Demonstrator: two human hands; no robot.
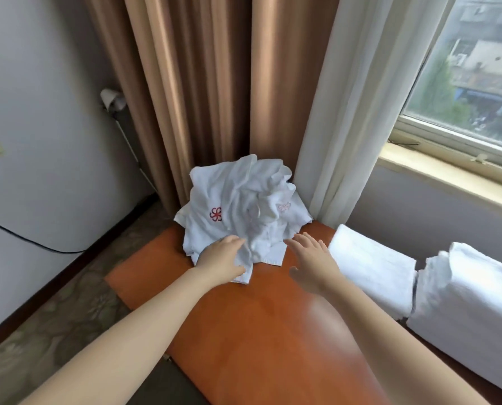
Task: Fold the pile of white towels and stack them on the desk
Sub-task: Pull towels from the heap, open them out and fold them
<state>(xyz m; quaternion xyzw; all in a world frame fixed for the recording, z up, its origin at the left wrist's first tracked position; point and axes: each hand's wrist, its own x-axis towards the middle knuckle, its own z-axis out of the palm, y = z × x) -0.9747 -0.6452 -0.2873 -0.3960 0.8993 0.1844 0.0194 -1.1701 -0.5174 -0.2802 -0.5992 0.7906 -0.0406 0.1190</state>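
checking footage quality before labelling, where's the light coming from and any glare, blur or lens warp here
Head view: daylight comes from the window at right; a soft glare patch lies on the desk; wide-angle distortion bends the brown curtains; the right hand looks slightly smeared, while the red emblem on the pile of white towels reads clearly.

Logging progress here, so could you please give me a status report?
Left hand grips towel pile, near edge. Right hand open beside it. Folded towels on desk, right side. Path clear.

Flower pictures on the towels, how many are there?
2: a bold red flower left on the towel pile, a faint pink flower on its right. Folds may hide more.
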